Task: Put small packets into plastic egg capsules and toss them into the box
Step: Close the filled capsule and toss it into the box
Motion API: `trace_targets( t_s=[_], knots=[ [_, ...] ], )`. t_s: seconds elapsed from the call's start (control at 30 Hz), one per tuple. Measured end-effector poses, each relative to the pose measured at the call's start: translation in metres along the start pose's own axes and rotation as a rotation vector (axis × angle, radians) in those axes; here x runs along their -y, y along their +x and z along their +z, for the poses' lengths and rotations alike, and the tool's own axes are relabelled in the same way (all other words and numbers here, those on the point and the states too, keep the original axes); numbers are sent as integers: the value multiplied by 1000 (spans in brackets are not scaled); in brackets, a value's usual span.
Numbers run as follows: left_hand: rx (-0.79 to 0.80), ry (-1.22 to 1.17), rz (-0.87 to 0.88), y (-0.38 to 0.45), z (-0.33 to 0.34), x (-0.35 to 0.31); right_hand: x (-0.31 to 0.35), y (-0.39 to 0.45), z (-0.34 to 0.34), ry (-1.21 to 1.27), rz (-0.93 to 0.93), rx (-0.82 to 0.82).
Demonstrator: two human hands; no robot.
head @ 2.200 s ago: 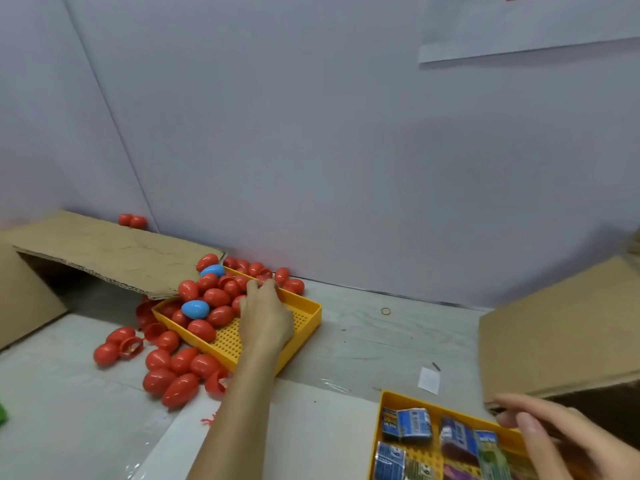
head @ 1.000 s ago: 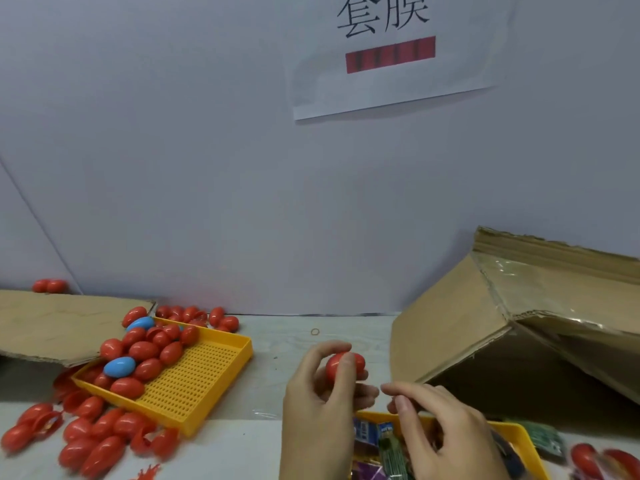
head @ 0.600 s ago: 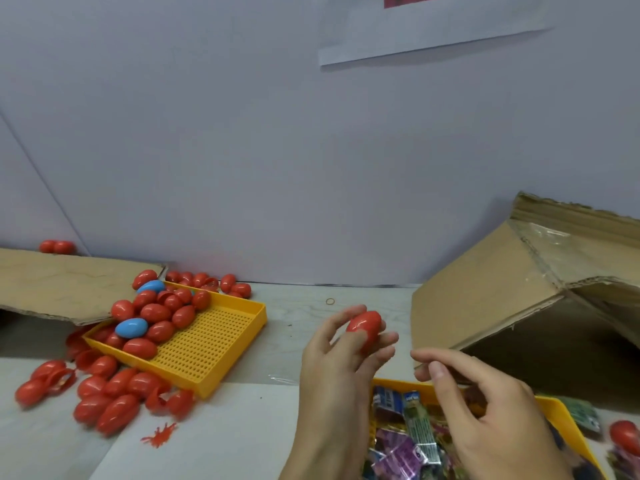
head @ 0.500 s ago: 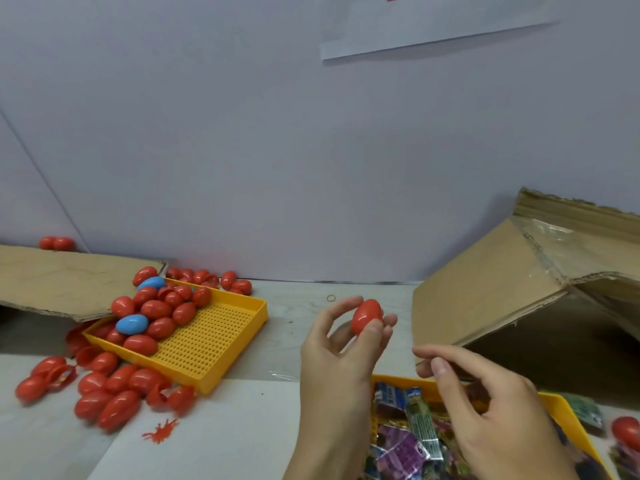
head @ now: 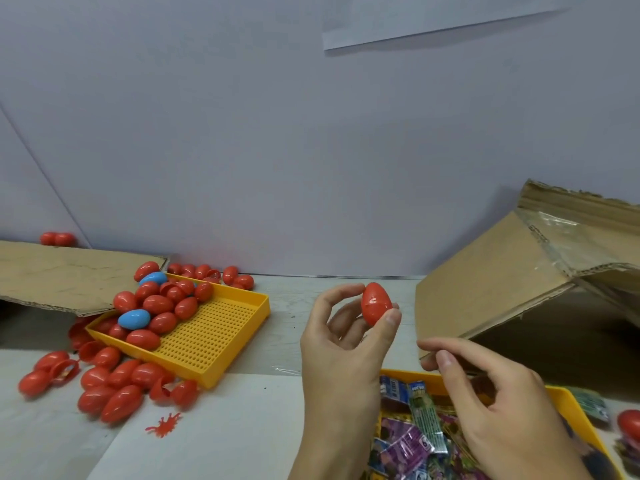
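Note:
My left hand [head: 339, 348] holds a closed red egg capsule [head: 375, 303] upright between thumb and fingertips, above the table's middle. My right hand [head: 495, 403] hovers just right of it with loosely bent fingers and nothing visible in them. It hangs over a yellow tray [head: 568, 403] that holds several small packets [head: 422, 410]. The open cardboard box [head: 485, 282] lies on its side at the right, its dark opening facing me.
A second yellow tray [head: 242, 327] at the left holds several red eggs and two blue ones [head: 134, 318]. Loose red eggs [head: 110, 386] lie in front of and behind it. A cardboard flap [head: 52, 275] overhangs its far corner. A red splat toy [head: 164, 424] lies on a white sheet.
My left hand took a red egg from the left tray and brought it to the middle, then turned it upright. My right hand rose slightly from the packet tray.

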State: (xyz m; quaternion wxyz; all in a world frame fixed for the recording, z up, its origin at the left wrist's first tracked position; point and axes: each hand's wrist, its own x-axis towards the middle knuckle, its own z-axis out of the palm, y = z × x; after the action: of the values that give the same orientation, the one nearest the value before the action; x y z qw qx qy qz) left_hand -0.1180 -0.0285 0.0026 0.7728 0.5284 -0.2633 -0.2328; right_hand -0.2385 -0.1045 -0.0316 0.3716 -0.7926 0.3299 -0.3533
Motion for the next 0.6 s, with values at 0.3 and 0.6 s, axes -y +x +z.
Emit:
trace_targets(
  t_s=[0.3, 0.6],
  knots=[
    [52, -473, -196, 1, 1, -9, 0, -1, 0, 7, -4, -15],
    [140, -770, -392, 0, -5, -19, 0, -1, 0, 19, 6, -11]
  ],
)
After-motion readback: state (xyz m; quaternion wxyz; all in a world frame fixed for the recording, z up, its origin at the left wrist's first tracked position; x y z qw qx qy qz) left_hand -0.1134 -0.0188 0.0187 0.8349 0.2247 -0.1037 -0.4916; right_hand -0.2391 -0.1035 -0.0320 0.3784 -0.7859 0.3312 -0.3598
